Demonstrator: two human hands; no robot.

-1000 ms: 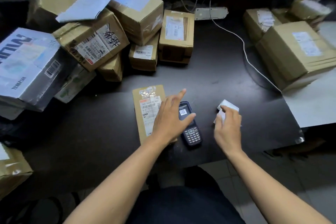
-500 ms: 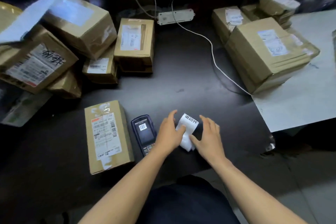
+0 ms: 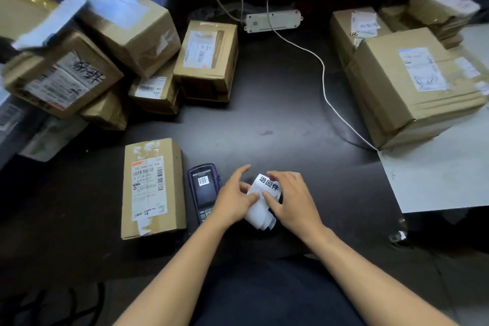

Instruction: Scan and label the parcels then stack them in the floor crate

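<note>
Early days, by the look of it: heaps of boxes wait at the back left and right of the dark table [image 3: 277,114], and no floor crate is in sight. One small parcel [image 3: 153,188] lies flat near the front edge, shipping slip up and taped, with the scanner [image 3: 205,189] just beside it, a barcode glowing on its screen. It looks scanned, not yet labelled. The left hand [image 3: 232,198] and right hand [image 3: 291,201] both pinch a curled strip of white labels [image 3: 262,201] printed with bold black characters, seemingly peeling one off. Sticking and stacking are still to come
</note>
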